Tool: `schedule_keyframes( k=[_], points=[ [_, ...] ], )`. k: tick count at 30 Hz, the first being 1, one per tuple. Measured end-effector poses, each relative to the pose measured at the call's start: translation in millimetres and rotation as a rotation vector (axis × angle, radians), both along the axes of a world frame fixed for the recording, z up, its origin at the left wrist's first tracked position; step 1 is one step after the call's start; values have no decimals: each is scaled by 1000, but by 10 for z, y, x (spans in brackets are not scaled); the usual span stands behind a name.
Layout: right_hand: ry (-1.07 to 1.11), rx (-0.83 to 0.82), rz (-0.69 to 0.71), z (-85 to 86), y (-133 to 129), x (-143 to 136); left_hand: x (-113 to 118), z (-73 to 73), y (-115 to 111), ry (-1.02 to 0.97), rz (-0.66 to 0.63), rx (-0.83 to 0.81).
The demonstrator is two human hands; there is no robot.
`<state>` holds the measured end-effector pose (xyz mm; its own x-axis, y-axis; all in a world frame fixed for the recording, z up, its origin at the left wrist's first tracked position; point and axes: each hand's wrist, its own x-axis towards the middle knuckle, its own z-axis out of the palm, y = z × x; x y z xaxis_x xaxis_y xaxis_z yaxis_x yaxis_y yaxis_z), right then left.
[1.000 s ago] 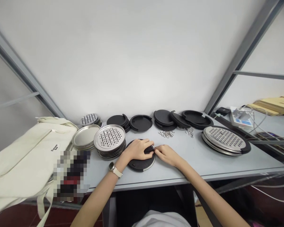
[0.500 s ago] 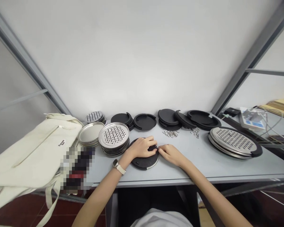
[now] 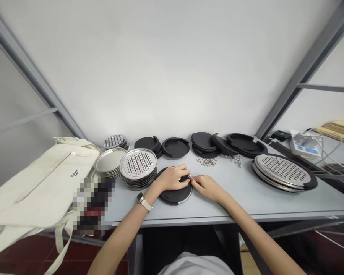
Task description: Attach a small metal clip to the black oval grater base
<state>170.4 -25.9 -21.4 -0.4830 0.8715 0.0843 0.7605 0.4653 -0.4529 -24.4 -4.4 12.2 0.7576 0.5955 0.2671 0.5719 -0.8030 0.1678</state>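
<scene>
A round black plastic base with a metal rim showing along its lower right edge lies flat near the table's front. My left hand, wearing a watch, presses down on it with fingers curled over its upper part. At the base's right edge my right hand pinches a small metal wire clip, only whose shiny tip shows between the fingers. Left of my hands stands a stack of round metal graters. Behind my hands lie loose wire clips in a small pile.
Several black plastic rings and discs line the wall. Plain metal discs are stacked at the left, beside a cream bag. Assembled graters with black rims lie at the right. Slanted metal frame bars flank the table.
Almost nothing differs. My right fingers have shifted very slightly at the base's edge, while my left hand stays pressed on it.
</scene>
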Motion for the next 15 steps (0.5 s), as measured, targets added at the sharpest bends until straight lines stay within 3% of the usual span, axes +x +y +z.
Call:
schedule_keyframes(
  k=[15],
  points=[
    [-19, 1, -9, 16, -7, -4, 15, -8, 21, -84, 24, -96]
  ],
)
